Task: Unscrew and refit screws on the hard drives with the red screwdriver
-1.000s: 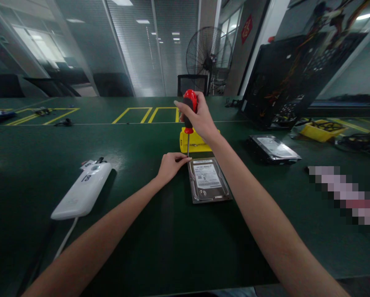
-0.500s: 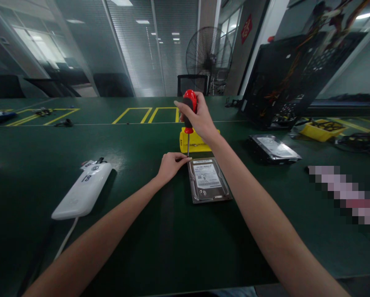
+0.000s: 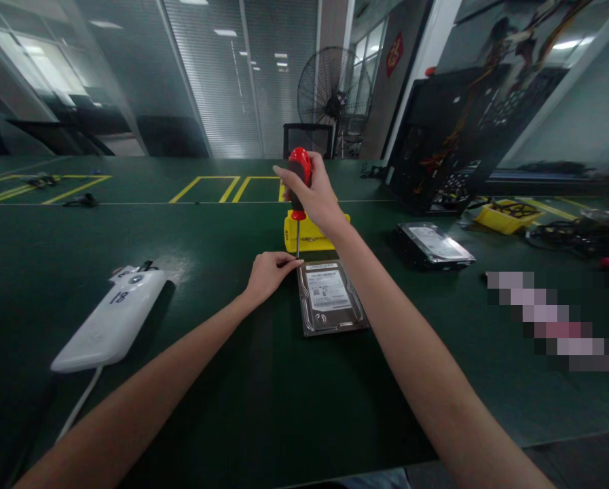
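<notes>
In the head view, a red-and-black screwdriver is held upright at the centre of the frame. Its handle is wrapped by the closed fingers of the right hand, and its shaft is pointed down at the upper-left corner of a hard drive. The drive is laid label up just below centre, its long axis run down the frame with a slight slant to the right. That corner is approached more closely by the left hand, whose thumb and forefinger are drawn together beside the shaft's lower end; whether anything small is pinched there cannot be told. The drive's right edge is partly covered by the right forearm. A yellow tray is seen just above the drive.
</notes>
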`<state>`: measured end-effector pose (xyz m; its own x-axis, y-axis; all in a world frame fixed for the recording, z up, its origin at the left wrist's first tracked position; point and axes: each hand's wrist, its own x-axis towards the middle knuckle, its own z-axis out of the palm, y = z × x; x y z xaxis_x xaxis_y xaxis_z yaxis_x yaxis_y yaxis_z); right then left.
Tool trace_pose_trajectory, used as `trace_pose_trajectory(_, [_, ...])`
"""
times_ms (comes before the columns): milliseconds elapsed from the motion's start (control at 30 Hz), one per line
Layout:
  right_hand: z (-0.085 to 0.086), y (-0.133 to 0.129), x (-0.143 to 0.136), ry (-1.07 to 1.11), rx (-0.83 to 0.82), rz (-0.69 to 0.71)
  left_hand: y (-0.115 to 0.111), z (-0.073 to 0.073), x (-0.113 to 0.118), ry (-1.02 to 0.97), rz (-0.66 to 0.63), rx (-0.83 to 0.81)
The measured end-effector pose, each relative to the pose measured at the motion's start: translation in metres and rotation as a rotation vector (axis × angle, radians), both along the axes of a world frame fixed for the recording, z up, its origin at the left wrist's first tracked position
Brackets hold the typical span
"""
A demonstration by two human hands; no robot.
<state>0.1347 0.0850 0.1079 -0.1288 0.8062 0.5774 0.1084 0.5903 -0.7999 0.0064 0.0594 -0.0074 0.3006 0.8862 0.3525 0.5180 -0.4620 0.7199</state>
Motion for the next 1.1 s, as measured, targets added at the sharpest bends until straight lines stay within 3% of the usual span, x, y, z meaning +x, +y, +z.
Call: trace_pose_trajectory(1100, [-0.0014, 0.0035, -0.0027, 0.024, 0.023, 0.019, 0.0026, -0.0048, 0.0004, 0.052, 0.026, 0.038])
